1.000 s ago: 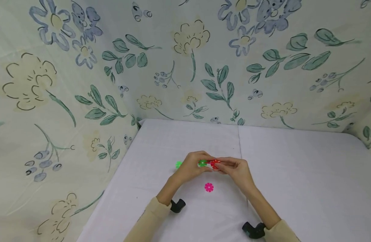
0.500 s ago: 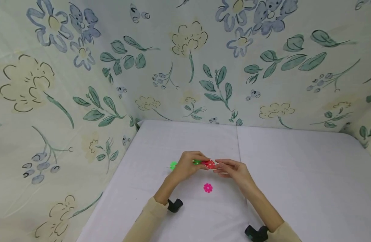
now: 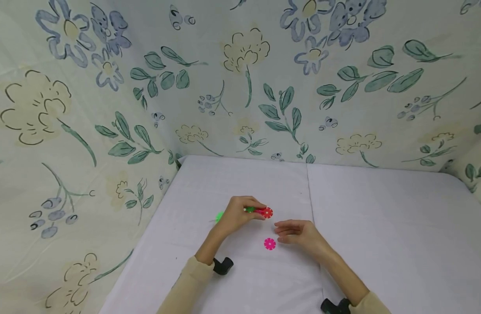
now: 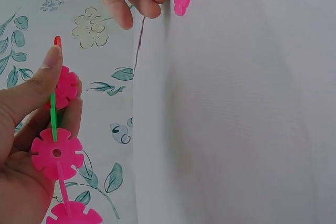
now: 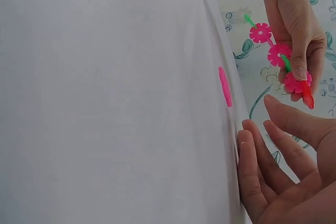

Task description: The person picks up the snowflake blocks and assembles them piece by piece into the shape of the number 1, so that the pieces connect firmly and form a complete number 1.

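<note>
Right hand (image 3: 299,233) has let go and dropped back, fingers relaxed, near the pink flower disc (image 3: 269,244) mid-frame; left hand (image 3: 236,213) alone pinches the joined disc chain (image 3: 260,211), so that link looks done.

White table (image 3: 381,226), floral cloth backdrop (image 3: 107,109)
</note>
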`<state>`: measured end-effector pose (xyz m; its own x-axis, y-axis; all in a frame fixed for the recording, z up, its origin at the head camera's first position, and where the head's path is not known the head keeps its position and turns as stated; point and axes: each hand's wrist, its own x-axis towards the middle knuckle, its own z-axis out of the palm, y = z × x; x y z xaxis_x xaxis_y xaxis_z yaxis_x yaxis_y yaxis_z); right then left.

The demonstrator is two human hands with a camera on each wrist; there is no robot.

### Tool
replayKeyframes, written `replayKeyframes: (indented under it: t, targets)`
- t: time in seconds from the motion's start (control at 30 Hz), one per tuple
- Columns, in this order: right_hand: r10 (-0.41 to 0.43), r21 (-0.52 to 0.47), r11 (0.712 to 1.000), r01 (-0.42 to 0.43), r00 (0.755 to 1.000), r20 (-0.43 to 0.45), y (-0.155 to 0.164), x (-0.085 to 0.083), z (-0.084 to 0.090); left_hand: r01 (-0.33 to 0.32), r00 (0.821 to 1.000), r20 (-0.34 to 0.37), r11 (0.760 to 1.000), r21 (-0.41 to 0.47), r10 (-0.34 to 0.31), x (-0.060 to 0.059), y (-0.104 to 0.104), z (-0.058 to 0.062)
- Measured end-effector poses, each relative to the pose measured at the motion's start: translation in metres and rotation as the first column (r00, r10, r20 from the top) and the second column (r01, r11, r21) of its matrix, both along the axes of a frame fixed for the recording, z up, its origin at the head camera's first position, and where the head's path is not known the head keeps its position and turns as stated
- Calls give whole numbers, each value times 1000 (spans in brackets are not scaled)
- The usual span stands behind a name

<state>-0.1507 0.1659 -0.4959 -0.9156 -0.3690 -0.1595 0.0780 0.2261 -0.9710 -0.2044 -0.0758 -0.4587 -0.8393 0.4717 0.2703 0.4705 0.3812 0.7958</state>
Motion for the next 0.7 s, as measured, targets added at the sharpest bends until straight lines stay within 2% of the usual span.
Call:
replayKeyframes:
  t: [0.23,0.4,0.7]
  targets:
    - [4,128,992,-2,1000,-17,-7,1,0,-22,1000,22,1000,3,21,-1,-3,-3]
    - [-4,181,983,10,999,-33,-10,2,-1,-23,999,37,1000,7,23,-2,-3,-4]
    - [41,220,975,-6,987,-155,-18,5,-3,-33,998,49,999,8,33,-3,-6,-7]
